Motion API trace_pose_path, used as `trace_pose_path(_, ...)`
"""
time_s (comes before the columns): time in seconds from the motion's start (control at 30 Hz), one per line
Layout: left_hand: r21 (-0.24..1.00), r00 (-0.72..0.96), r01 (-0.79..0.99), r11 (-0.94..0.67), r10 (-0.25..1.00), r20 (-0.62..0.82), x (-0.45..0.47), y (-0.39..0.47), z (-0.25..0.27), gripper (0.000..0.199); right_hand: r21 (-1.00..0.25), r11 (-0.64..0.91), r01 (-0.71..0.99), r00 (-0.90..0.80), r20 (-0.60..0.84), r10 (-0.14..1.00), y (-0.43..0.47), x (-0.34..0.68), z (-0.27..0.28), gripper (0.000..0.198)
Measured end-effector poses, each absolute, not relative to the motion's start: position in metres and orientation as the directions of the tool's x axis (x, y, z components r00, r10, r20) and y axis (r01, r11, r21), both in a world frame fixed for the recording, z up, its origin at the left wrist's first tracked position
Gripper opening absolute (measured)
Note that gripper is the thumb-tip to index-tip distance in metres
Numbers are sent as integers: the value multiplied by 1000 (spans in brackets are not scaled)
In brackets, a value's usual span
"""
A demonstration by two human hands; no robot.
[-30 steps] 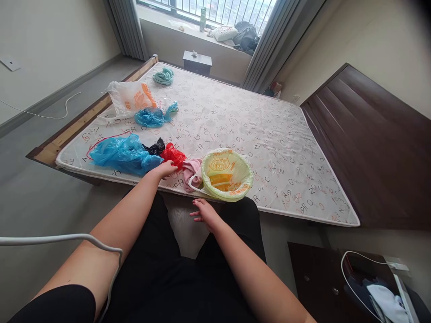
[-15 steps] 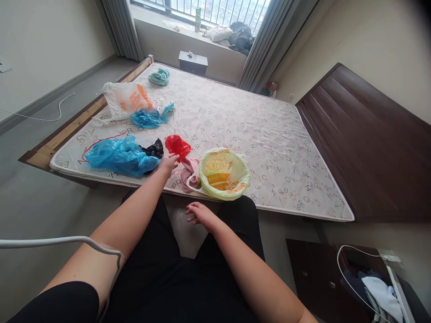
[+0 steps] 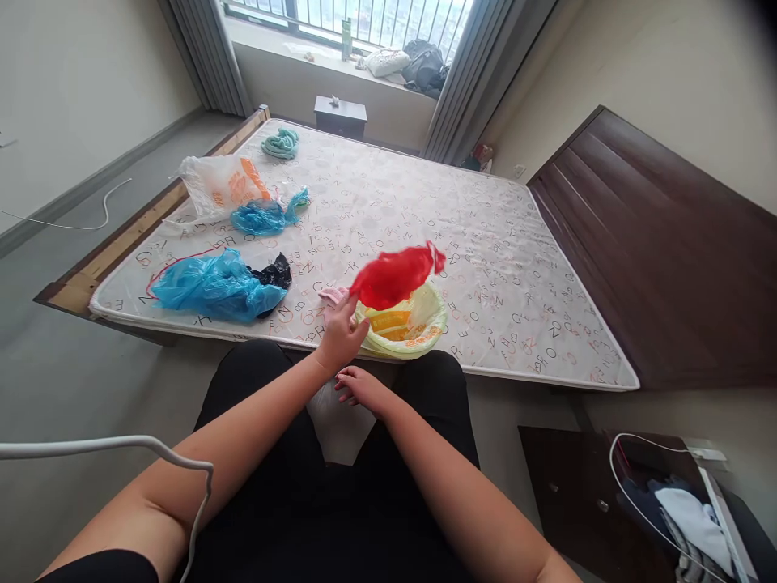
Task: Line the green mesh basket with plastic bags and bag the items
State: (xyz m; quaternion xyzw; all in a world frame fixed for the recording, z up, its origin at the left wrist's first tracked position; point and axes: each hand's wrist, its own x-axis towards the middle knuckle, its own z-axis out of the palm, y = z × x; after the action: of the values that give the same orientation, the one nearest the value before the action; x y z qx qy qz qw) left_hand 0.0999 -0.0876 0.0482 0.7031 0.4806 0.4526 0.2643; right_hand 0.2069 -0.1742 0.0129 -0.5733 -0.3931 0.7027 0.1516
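Room: pale walls [image 3: 109,73], a grey floor [image 3: 139,389] and, at the top of the frame, a bright barred window [image 3: 388,20].
White mattress printed with scattered letters [image 3: 486,235]: fills the middle of the frame, with a dark brown panelled headboard [image 3: 655,227] at the right.
Red thin plastic bag [image 3: 392,278]: at the centre of the frame, off the mattress, stretched out sideways above the round bin lined with a yellow-green bag [image 3: 438,312]; whether the two touch, I cannot tell.
Left hand [image 3: 338,336]: fingertips pinched together on the red bag's left end.
Right hand [image 3: 366,389]: lower centre, near the mattress edge, fingers loosely curled and slightly apart.
Pink cloth [image 3: 331,296]: left of the bin, partly hidden by the left hand.
Large blue plastic bag [image 3: 203,285]: left of centre, against a crumpled black plastic bag [image 3: 276,273].
Small blue plastic bag [image 3: 260,217]: farther up the frame, beside a translucent white bag with orange print [image 3: 212,185].
Coiled teal cloth [image 3: 281,144]: upper left, on the mattress.
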Motion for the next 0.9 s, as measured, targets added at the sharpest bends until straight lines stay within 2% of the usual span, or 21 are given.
trace_pose_path(0.13, 641, 393, 613, -461, 882, 259, 108, -92, 35, 54, -735, -624, 267, -298, -679, 672, -175, 205, 6, 17)
trace_pose_path(0.23, 546, 482, 699, -461, 868, 117, 108, -96, 27, 54, -736, -614, 287, -295, -677, 674, -176, 206, 3, 19)
trace_pose_path(0.4, 537, 436, 740, -406, 897, 77, 107, -97, 21, 46, -745, -603, 284, -310, -666, 678, -177, 208, -2, 22)
trace_pose_path(0.53, 535, 416, 750, -390, 906, 78, 101, -92, 21, 33, -789, -584, 189, -276, -613, 740, -172, 209, -1, 21)
trace_pose_path(0.67, 490, 643, 662, -566, 765, 15, 89, -81, 26, 37, -793, -600, 110, -229, -607, 761, -169, 215, 4, 18)
trace_pose_path(0.73, 494, 701, 626, -603, 713, -18, 82, -72, 28, 33, -806, -592, 25, -146, -589, 795, -170, 220, 5, 17)
trace_pose_path(0.8, 520, 682, 632, -575, 731, -21, 74, -59, 30, 28, -828, -544, -133, 25, -552, 834, -175, 227, 5, 21)
trace_pose_path(0.9, 613, 647, 599, -515, 762, 9, 54, -35, 31, 26, -816, -471, -336, 292, -566, 771, -181, 238, 2, 27)
